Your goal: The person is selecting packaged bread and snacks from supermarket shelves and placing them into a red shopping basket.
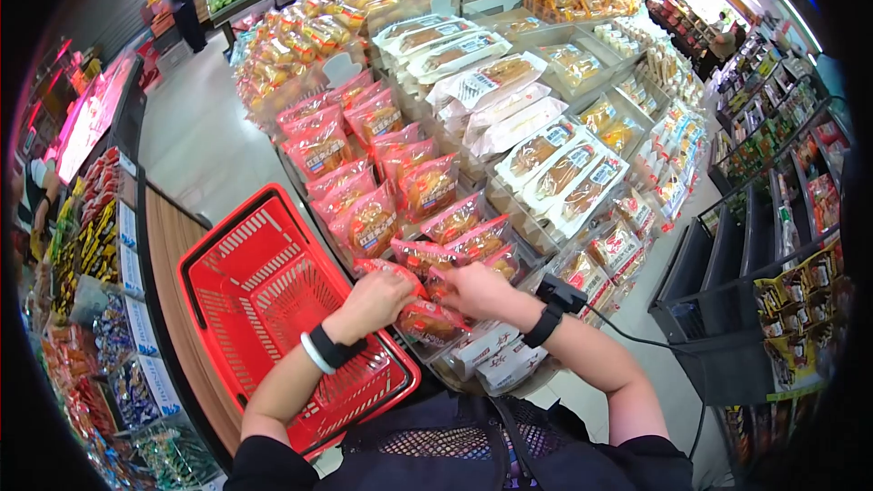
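Observation:
My left hand (376, 301) is closed on a red plastic-wrapped bread packet (389, 269) at the near end of the bread display. Just right of it, my right hand (481, 290) has its fingers bent in against another red bread packet (431, 320); the fingertips are partly hidden by the wrappers. More red packets of round bread (371, 221) stand in rows beyond both hands. To the left, against the display, sits a red plastic shopping basket (270, 295) with nothing visible inside. My left forearm passes over its near corner.
White long-bread packets (555, 164) fill the display's middle, with white boxes (503, 359) at its near edge. Candy shelves (127, 309) line the left, dark racks (727, 250) the right. A black cable (627, 335) hangs from my right wrist. People stand in the distance.

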